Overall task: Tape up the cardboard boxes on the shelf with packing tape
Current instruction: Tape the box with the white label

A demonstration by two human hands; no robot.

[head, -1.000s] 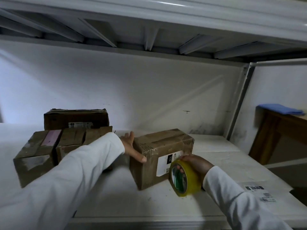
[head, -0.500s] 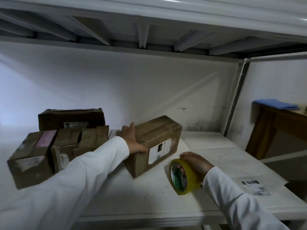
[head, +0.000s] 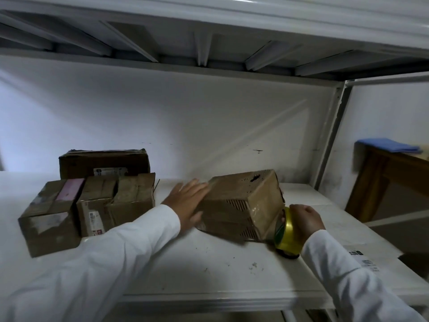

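Observation:
A brown cardboard box lies tilted on the white shelf, its taped end face toward me. My left hand rests flat against the box's left side, fingers spread and blurred. My right hand grips a yellow packing tape roll that stands on edge against the box's lower right corner. Both arms wear white sleeves.
Several more cardboard boxes sit grouped at the shelf's left, one behind the others against the wall. A shipping label lies on the shelf at the right. An upper shelf hangs overhead. A wooden table with a blue cloth stands beyond the shelf post.
The box has been turned over, so its white label no longer faces me. My left hand slid to its left side. The tape roll moved up against the box's right corner.

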